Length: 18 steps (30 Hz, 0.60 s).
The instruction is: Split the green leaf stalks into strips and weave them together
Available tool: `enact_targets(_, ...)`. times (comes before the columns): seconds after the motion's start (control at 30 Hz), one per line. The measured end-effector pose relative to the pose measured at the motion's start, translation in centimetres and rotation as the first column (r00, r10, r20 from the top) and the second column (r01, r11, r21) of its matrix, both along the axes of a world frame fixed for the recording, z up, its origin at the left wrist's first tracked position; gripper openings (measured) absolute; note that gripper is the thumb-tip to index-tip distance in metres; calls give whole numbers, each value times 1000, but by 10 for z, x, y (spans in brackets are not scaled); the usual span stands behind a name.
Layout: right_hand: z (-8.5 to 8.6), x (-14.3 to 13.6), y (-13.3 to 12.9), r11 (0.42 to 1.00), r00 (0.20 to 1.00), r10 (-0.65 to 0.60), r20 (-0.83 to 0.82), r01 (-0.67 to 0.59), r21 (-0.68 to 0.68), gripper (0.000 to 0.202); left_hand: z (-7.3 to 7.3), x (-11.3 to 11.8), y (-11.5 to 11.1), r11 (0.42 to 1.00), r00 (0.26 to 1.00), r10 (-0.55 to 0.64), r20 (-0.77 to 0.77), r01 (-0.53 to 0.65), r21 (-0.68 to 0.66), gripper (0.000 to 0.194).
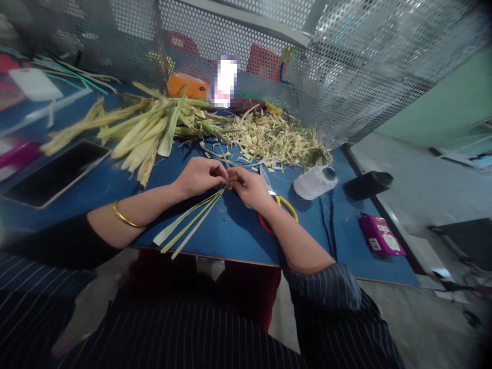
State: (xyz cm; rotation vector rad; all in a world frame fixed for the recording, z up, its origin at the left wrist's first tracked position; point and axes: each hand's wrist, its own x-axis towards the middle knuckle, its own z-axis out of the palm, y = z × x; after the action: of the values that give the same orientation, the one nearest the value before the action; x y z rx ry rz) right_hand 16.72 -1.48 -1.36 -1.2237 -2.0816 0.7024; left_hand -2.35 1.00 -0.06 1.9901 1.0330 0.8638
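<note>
My left hand (202,175) and my right hand (249,187) meet above the blue table, fingertips pinched together on corn husk strips (196,219). The strips' long loose ends fan toward the table's front edge; the part between my fingers is hidden. Scissors (273,192) with red and yellow handles lie partly beneath my right wrist. Beyond my left hand spreads a bunch of pale green corn husks (142,128). A heap of shredded husk scraps (272,136) lies past my right hand.
A white spool-like object (315,182), a black cylinder (368,184) and a purple packet (381,234) are on the right. A dark phone (57,173) lies at left. An orange packet (187,86) stands before the perforated metal screen (238,36) at the back.
</note>
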Motion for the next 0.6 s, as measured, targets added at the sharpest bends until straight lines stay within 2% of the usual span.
enact_targets(0.1,1,0,0,1000,1000,1,14,-1,1,27,1,0,0,999,999,-15,-30,16,27,12)
enact_targets(0.33,3,-2,-3,999,997,-22,70,19,36,30,7,2,-7,972,976,63,-209,-13,234,15)
enact_targets(0.47,6,-3,-5,999,997,8,80,-11,31,31,4,2,-8,963,964,107,-245,-39,267,16)
enact_targets(0.6,9,-5,-7,998,995,48,91,-51,35,40,-2,2,-8,927,935,205,-288,-91,364,23)
